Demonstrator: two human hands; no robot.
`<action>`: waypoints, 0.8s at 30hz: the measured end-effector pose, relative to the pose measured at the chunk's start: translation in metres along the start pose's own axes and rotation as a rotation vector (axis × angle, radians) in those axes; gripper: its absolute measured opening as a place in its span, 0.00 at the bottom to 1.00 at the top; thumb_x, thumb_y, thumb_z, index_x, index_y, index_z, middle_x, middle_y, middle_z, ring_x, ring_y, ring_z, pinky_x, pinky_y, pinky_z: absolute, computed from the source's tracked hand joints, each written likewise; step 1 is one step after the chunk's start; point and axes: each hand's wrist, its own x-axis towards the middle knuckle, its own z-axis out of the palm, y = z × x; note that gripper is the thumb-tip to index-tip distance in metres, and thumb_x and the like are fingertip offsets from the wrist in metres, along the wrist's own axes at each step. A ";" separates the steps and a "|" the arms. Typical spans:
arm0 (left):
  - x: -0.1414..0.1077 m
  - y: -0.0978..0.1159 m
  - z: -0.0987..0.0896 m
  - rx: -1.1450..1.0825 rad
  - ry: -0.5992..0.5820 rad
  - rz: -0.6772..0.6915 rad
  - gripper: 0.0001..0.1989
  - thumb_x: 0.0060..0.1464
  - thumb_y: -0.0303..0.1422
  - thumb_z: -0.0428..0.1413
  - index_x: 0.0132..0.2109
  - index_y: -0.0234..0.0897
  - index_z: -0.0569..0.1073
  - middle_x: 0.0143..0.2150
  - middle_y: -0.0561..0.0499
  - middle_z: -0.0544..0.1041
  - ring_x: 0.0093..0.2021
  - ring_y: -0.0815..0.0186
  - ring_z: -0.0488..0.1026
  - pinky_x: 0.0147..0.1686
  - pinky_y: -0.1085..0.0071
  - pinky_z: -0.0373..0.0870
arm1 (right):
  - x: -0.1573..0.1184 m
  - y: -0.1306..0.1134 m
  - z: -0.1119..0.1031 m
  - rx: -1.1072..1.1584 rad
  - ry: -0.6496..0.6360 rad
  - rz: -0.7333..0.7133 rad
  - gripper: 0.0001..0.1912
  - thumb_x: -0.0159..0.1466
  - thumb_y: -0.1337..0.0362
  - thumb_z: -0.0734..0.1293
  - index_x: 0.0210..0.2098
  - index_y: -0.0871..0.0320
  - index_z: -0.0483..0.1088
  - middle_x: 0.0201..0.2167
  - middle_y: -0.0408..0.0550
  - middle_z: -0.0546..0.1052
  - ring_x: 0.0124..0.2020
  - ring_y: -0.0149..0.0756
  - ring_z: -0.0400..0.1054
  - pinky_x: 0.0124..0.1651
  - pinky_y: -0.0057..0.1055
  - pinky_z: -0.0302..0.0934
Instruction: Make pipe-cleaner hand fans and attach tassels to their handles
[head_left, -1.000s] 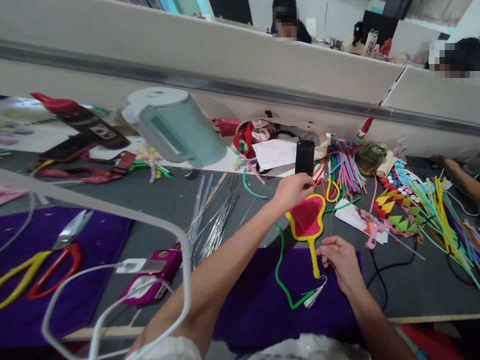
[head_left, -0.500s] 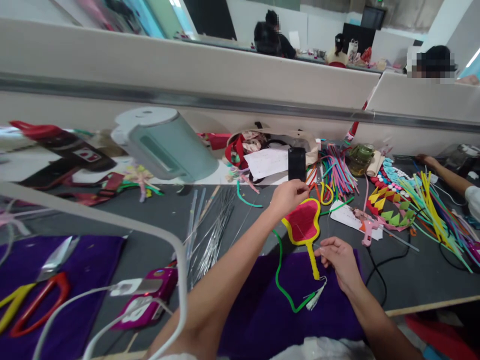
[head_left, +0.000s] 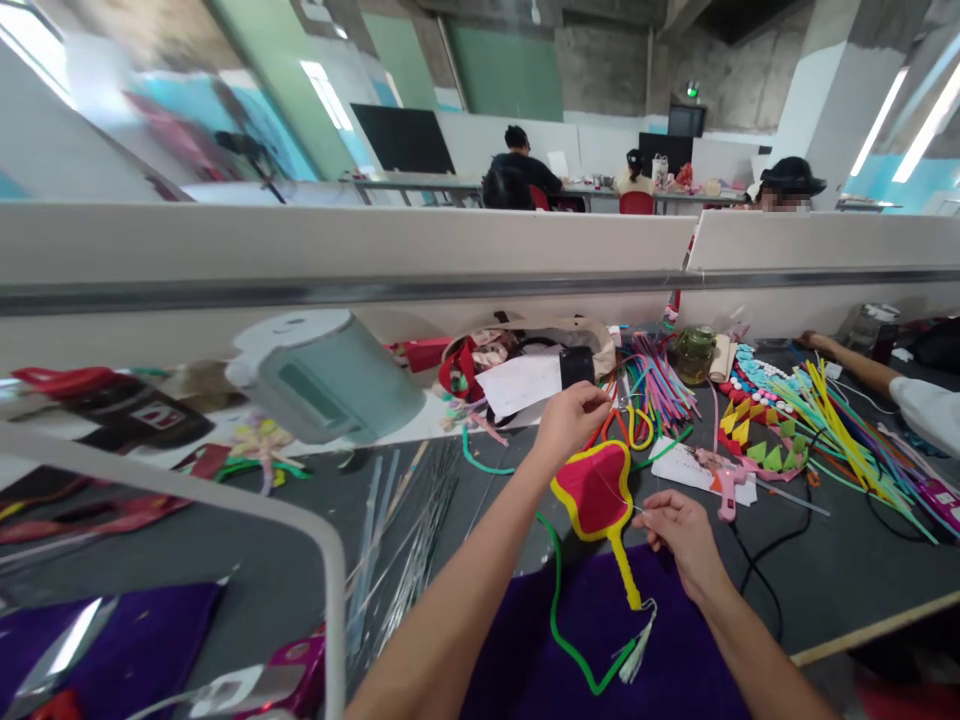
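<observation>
A small red fan with a yellow fuzzy border and handle (head_left: 602,490) lies partly over a purple cloth (head_left: 592,620), with a white tassel (head_left: 637,652) at its handle end. My left hand (head_left: 574,420) is above the fan's top edge, fingers pinched; what they hold is too small to name. To the right of the fan, my right hand (head_left: 675,530) has thumb and fingertips together on a thin, wire-like strand that runs towards the fan. A green fuzzy stem (head_left: 559,600) curves along the fan's left side down to the tassel.
Thin metal wires (head_left: 420,540) lie left of my left forearm. A pink glue gun (head_left: 727,485) with a black cord is at the right, near colourful fuzzy stems (head_left: 855,430). Behind stand a pale green pitcher (head_left: 330,375) and a bag (head_left: 600,340). Another person's arm (head_left: 847,352) reaches in at far right.
The view has tilted up, so the table sits lower and more of the room shows. My hands remain at the top and right of the fan, with the right fingers slightly shifted.
</observation>
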 end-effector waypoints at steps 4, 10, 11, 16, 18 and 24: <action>0.010 0.018 -0.008 0.084 0.067 0.120 0.07 0.56 0.29 0.53 0.33 0.37 0.76 0.32 0.50 0.75 0.31 0.67 0.71 0.31 0.72 0.63 | 0.007 -0.006 0.003 0.011 0.025 -0.044 0.16 0.48 0.58 0.77 0.30 0.61 0.73 0.25 0.50 0.81 0.17 0.26 0.64 0.21 0.22 0.55; 0.017 0.035 -0.011 0.203 0.188 0.302 0.08 0.59 0.29 0.52 0.35 0.38 0.76 0.35 0.48 0.77 0.37 0.63 0.72 0.37 0.70 0.66 | 0.013 -0.017 0.007 0.016 0.062 -0.139 0.15 0.48 0.58 0.77 0.29 0.60 0.73 0.23 0.48 0.80 0.19 0.27 0.64 0.23 0.23 0.56; 0.018 0.037 -0.011 0.211 0.206 0.311 0.08 0.59 0.29 0.52 0.35 0.38 0.76 0.35 0.48 0.77 0.37 0.63 0.72 0.37 0.70 0.66 | 0.014 -0.019 0.008 0.021 0.068 -0.149 0.16 0.48 0.58 0.77 0.29 0.60 0.73 0.23 0.48 0.80 0.19 0.28 0.64 0.24 0.24 0.56; 0.024 0.041 -0.022 0.235 0.248 0.306 0.09 0.60 0.30 0.52 0.35 0.39 0.75 0.33 0.49 0.75 0.36 0.64 0.71 0.36 0.70 0.66 | 0.022 -0.030 0.008 0.041 0.087 -0.186 0.18 0.46 0.57 0.78 0.29 0.60 0.72 0.22 0.47 0.80 0.18 0.29 0.65 0.23 0.25 0.56; 0.026 0.042 -0.027 0.240 0.262 0.304 0.08 0.60 0.31 0.52 0.35 0.39 0.75 0.33 0.49 0.75 0.35 0.64 0.71 0.36 0.70 0.66 | 0.025 -0.034 0.009 0.043 0.101 -0.198 0.18 0.45 0.57 0.78 0.28 0.59 0.70 0.22 0.46 0.80 0.18 0.29 0.65 0.23 0.25 0.56; 0.030 0.043 -0.034 0.235 0.286 0.308 0.07 0.60 0.31 0.53 0.35 0.39 0.75 0.33 0.49 0.75 0.36 0.64 0.71 0.37 0.70 0.66 | 0.027 -0.042 0.011 0.020 0.116 -0.235 0.19 0.46 0.57 0.78 0.29 0.58 0.68 0.22 0.45 0.80 0.21 0.31 0.69 0.26 0.26 0.61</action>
